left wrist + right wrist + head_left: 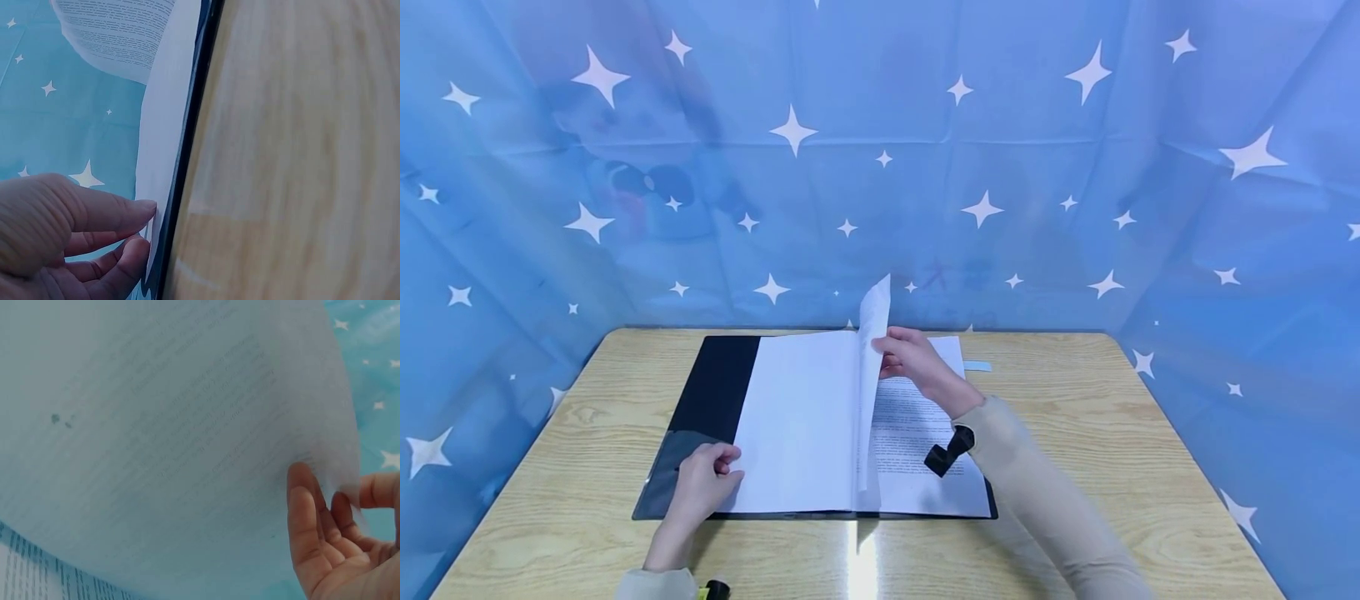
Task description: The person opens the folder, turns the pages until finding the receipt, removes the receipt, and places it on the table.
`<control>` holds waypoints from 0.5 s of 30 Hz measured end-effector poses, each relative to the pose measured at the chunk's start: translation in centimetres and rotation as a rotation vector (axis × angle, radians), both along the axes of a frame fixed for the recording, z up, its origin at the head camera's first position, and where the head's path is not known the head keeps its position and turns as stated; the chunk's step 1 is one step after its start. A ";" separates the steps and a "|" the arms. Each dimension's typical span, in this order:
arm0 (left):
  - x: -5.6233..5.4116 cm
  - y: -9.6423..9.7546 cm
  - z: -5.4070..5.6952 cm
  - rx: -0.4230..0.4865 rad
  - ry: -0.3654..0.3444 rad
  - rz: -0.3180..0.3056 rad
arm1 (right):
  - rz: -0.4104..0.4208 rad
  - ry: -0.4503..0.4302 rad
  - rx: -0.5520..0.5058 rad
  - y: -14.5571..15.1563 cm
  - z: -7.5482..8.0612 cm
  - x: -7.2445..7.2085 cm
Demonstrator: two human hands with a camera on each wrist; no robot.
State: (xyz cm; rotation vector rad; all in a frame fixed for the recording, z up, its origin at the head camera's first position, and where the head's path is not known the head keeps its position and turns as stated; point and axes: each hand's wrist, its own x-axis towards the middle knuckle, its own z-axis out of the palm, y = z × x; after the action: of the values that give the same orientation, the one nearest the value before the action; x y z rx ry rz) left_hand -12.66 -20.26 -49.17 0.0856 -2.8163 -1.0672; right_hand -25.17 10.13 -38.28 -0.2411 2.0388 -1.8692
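Note:
A black folder lies spread on the table with printed white sheets inside. In the head view my right hand pinches a lifted page by its edge, and the page stands nearly upright near the middle fold. Faint print shows through this page in the right wrist view, with my right hand at its edge. My left hand is at the lower left of the blank left-hand page. The left wrist view has my left hand pinching the edge of the left-hand sheets.
A printed page lies flat on the folder's right side. Past its right edge sticks out a light blue tab. The wooden table is backed by a blue curtain with white stars.

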 end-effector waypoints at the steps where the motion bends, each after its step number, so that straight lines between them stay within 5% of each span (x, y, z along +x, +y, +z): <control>1: 0.0 0.0 0.0 0.000 0.007 -0.001 | -0.002 -0.005 -0.002 -0.2 0.0 0.0; 5: -0.1 0.2 -0.2 -0.003 0.040 -0.003 | 0.004 -0.028 -0.017 -1.1 -0.2 -0.1; 15: 0.0 0.1 0.3 0.031 -0.021 -0.013 | 0.004 -0.022 -0.034 -3.2 -0.3 0.0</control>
State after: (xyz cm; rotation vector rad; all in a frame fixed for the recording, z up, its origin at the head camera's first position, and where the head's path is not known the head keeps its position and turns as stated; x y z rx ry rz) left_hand -12.70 -20.19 -48.86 0.0827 -2.8229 -1.1201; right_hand -25.13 6.91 -38.61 -0.2321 1.9913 -1.8973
